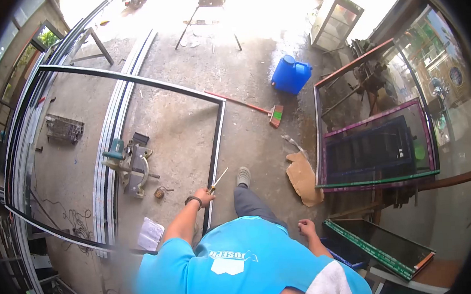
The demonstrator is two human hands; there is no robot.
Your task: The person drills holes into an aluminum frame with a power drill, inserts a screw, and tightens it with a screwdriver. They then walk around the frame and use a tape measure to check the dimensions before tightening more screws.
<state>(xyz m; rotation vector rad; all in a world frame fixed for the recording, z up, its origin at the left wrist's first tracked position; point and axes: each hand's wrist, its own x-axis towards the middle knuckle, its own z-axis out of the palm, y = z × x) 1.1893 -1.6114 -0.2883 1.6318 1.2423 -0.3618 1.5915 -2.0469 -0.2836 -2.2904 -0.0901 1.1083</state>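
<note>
Screwdriver (220, 180) with slim pale metal shaft and yellowish-dark handle, gripped in closed left hand (201, 197) by side bar of large rectangular black-and-silver metal frame (219, 132); right hand (306, 228) loosely curled, nothing visible in it; bright blue fabric shirt (184, 276) reads "JOSEPH", upside down

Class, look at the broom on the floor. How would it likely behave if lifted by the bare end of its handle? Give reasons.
The broom would probably swing head-down, since its wide head sits at one end. Its long, straight handle suggests little bending. It should feel fairly light, being mostly a thin shaft.
</note>
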